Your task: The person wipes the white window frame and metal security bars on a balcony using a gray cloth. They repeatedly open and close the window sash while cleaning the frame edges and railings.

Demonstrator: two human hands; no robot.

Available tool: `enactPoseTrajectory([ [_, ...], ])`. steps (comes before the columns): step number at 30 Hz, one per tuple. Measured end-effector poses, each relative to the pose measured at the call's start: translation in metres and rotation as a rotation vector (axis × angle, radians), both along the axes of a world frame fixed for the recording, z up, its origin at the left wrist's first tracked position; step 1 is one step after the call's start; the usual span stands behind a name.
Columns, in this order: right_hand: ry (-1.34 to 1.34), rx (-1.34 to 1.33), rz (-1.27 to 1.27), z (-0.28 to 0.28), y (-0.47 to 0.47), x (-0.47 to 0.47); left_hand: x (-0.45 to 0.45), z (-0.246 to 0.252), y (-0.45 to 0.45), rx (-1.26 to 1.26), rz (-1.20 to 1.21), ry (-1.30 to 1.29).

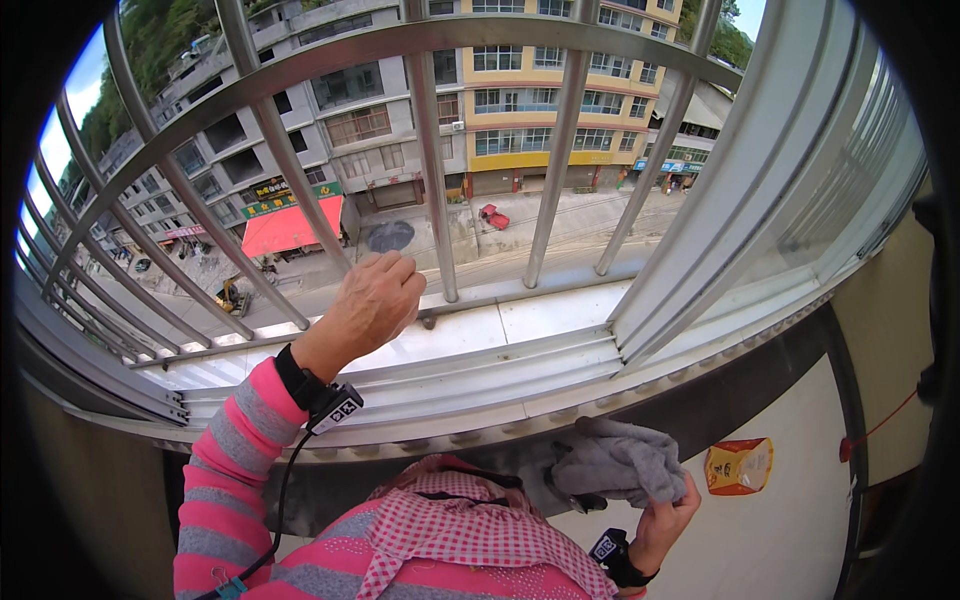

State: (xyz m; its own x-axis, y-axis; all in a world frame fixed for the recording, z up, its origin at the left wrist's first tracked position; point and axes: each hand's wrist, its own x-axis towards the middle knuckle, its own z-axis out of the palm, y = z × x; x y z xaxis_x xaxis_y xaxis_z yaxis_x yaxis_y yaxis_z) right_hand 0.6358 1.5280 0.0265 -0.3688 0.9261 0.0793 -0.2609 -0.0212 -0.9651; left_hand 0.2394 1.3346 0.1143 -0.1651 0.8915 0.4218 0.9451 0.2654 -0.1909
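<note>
My left hand (375,307) reaches over the window sill (529,313) to the stainless-steel window bars. Its fingers are curled in front of the foot of one upright bar (300,180). The hand's back faces me, so I cannot tell whether the fingers grip the bar or anything else. My right hand (671,514), low and to the right on the room side, pinches the edge of a grey cloth (626,457). The bunched cloth hangs over the dark floor border below the window.
A sliding window frame (720,217) stands right of the opening, above a metal track (480,375). On the floor at right lies a yellow and red packet (739,466). A cable (279,495) runs along my left sleeve. Beyond the bars, the street lies far below.
</note>
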Motion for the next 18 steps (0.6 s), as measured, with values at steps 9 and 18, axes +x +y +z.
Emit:
enactPoseTrajectory([
  [9, -0.005, 0.023, -0.072, 0.014, -0.023, 0.003, -0.051, -0.038, 0.031, 0.073, 0.359, 0.148],
  [18, -0.103, 0.074, -0.049, 0.012, -0.042, 0.015, -0.026, -0.020, 0.016, 0.042, 0.185, -0.011],
])
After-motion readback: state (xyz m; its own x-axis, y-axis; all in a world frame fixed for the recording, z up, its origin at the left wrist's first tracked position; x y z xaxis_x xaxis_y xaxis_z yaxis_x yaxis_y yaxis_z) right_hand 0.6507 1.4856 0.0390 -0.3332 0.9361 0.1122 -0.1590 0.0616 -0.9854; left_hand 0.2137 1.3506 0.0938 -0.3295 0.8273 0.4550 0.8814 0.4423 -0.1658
